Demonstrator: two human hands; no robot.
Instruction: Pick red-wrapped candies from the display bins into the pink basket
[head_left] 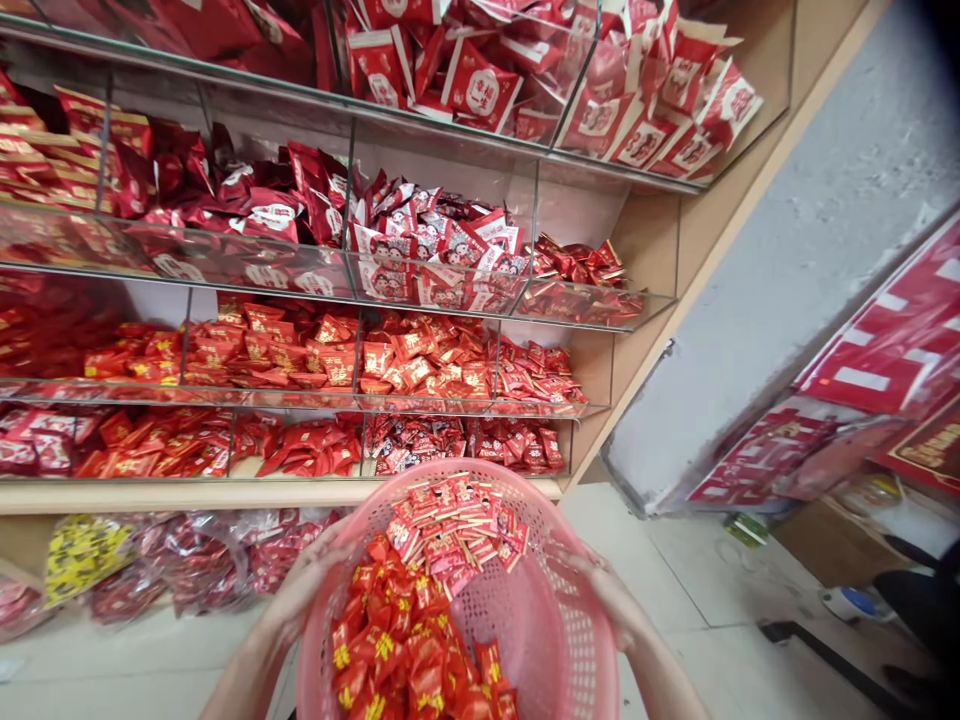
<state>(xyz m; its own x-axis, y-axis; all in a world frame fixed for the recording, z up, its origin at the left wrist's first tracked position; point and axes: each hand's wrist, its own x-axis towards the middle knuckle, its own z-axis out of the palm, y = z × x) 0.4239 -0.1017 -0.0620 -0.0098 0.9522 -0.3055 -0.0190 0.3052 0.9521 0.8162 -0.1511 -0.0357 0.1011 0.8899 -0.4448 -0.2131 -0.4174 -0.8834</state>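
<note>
I hold a pink perforated plastic basket [559, 640] in front of me, low in the head view. My left hand [304, 590] grips its left rim and my right hand [604, 595] grips its right rim, fingers wrapped over the edge. Inside lie several small wrapped candies: red-and-gold ones [397, 640] near me and red-and-white ones [450, 530] toward the far side. The basket tilts slightly away from me, toward the shelves.
Glass-fronted shelves [360, 400] stacked in tiers hold heaps of red wrapped sweets [420, 365]. Clear bags of candy [187, 565] lie on the floor under the lowest wooden ledge. A grey wall [787, 250] and red boxes [892, 350] stand to the right.
</note>
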